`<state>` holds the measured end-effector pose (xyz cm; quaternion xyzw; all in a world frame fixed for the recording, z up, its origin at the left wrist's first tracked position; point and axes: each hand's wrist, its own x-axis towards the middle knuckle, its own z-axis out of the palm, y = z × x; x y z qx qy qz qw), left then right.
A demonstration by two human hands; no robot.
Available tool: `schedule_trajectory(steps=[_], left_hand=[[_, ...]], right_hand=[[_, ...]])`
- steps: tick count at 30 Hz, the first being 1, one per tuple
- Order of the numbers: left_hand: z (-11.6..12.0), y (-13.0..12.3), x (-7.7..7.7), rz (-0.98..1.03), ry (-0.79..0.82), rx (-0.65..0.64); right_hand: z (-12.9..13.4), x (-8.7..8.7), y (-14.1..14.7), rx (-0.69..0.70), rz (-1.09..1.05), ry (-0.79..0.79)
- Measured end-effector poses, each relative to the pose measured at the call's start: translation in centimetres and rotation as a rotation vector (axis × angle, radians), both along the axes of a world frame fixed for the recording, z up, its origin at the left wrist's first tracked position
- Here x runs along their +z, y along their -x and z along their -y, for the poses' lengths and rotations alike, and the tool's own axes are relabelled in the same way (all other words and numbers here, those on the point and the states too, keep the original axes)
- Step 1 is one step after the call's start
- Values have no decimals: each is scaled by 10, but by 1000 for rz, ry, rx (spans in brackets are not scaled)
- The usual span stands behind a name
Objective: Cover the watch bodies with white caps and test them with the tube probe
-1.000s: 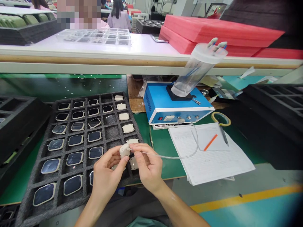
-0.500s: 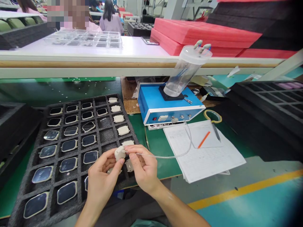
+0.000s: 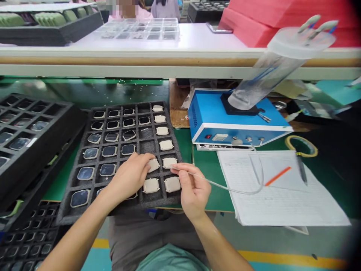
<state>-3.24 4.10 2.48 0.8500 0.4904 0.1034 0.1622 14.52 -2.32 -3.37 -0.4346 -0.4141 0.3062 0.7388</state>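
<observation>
A dark foam tray (image 3: 113, 206) holds square watch cases in its compartments, dark screens up on the left and beige backs up at the right. My left hand (image 3: 131, 177) has its fingers on a beige watch case (image 3: 153, 165) in a compartment of the fourth column. Pinched in my right hand (image 3: 194, 186) is the end of a clear thin tube (image 3: 237, 192), beside another beige case (image 3: 169, 163) in the right column. The tube runs to a blue box (image 3: 239, 126) with a clear cylinder (image 3: 256, 86) tilted on top.
Papers (image 3: 276, 203) with an orange stick (image 3: 278, 176) and a pen lie at the right, near a tape roll (image 3: 301, 146). More foam trays (image 3: 56, 131) are stacked at the left. Behind runs a white shelf (image 3: 191, 41) with red foam (image 3: 248, 28); people sit beyond.
The beige case held between both hands is now down in the tray under my left hand. My hands have moved apart, the right keeping the tube. The view has shifted left and down.
</observation>
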Motion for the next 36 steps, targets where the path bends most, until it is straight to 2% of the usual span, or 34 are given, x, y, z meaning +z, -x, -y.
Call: schedule_trajectory(steps=[2,4,7,9,11,13,14,16,19,21,22,25,28,31,36], left_hand=[[-11,1,7,-62,-2,-52],[-32,0,15,-93,-52,-58],[-88,-7,25,-168,-188,18],[-131,-14,26,-255,-211,82],[-166,-20,23,-274,-193,93],[-182,-25,20,-244,-181,95],[-182,-26,19,-217,-182,105],[-166,-27,19,-163,-191,129],[-107,-27,23,44,-120,125],[-56,-29,22,462,103,146],[-32,-30,20,599,201,173],[19,-36,7,846,340,306],[35,-41,-7,964,367,361],[34,-43,-15,1007,362,376],[33,-41,-20,1006,327,362]], right_hand=[[0,2,-1,5,5,11],[0,3,-1,7,9,16],[-1,4,-1,4,15,7],[-1,4,-1,6,34,6],[-1,4,-1,8,58,22],[0,3,-2,-6,73,39],[1,2,-2,-22,75,47],[3,-1,-2,-56,72,57],[7,-5,-1,-87,92,68],[8,-7,-1,-94,117,60],[8,-8,-1,-93,126,52],[8,-8,0,-54,154,3],[7,-6,-1,-23,211,-22],[6,-5,-2,-27,250,-21],[4,-5,-3,-34,278,-48]])
